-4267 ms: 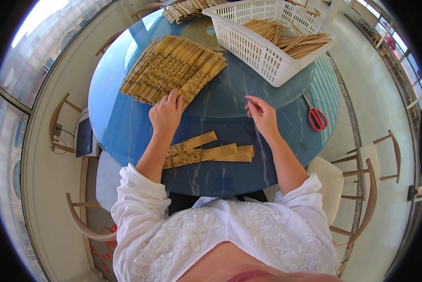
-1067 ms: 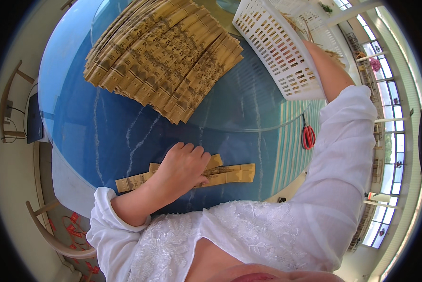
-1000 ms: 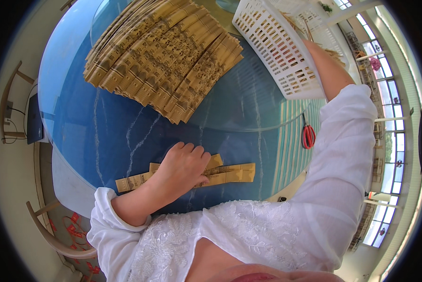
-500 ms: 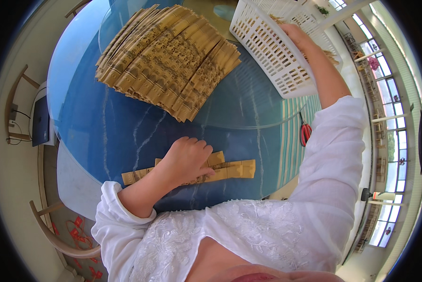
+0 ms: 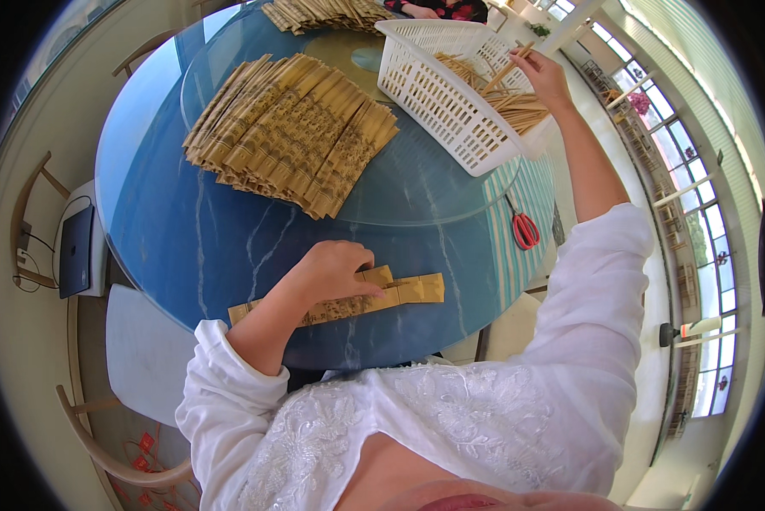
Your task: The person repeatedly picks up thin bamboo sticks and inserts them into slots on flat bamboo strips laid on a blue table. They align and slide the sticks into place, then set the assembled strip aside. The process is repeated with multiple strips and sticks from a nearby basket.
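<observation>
My left hand (image 5: 336,271) is closed, thumb and curled fingers gripping a narrow gold paper sleeve (image 5: 419,289) with dark print, among a few overlapping ones on the blue table near me. Part of these sleeves is hidden under the hand. At the far right, my right hand (image 5: 543,78) pinches thin wooden sticks (image 5: 503,75), like chopsticks, raised above the white plastic basket (image 5: 451,111). More wooden sticks (image 5: 519,109) lie inside that basket. Beyond my left hand spreads a large stack of the same gold sleeves (image 5: 289,132), layered in rows.
Red-handled scissors (image 5: 526,230) rest on a striped cloth (image 5: 509,255) at the right. Another gold stack (image 5: 323,13) lies at the far side, near a co-worker's flowered dark sleeve (image 5: 463,10). The basket stands on a round glass turntable (image 5: 399,220). Chairs (image 5: 123,456) stand at the left.
My right hand has come up out of the basket, now with wooden sticks in its fingers. My left hand stays on the gold sleeves. The view has shifted, showing more of the far side.
</observation>
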Demonstrator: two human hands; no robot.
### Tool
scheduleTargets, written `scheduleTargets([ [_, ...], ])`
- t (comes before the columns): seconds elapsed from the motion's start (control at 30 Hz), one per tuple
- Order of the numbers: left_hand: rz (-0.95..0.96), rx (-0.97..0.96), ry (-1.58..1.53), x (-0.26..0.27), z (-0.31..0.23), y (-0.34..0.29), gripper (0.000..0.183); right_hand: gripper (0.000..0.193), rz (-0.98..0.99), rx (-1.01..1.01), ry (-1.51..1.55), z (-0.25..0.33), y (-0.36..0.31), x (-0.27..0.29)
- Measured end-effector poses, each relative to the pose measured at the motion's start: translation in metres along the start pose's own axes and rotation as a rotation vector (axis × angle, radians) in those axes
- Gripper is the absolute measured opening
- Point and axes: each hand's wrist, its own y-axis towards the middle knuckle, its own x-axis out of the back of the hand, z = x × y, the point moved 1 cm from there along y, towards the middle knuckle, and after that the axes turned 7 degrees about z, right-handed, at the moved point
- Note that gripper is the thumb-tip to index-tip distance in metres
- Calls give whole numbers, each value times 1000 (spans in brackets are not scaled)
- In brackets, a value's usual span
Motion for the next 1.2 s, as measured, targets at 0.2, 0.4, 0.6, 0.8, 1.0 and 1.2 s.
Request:
scheduleTargets([
  [0.2, 8, 27, -90, 8, -4, 1, 50, 23, -340, 170, 182, 104, -61, 76],
  [0.4, -276, -25, -629, 22, 1, 5, 34, 24, -89, -74, 541, 218, -158, 75],
  [0.6, 121, -205, -771, 26, -75, -28, 46, 25, 228, -439, 933, 249, -226, -7],
  [0.8, 290, 30, -1120, -20, -110, -81, 35, 26, 338, -492, 1108, 257, -264, -42],
  [1.0, 274, 80, -1130, -56, -109, -106, 34, 29, 372, -505, 1087, 264, -289, -58],
  [1.2, 284, 87, -1143, -72, -116, -109, 26, 35, 313, -561, 1171, 262, -309, -69],
])
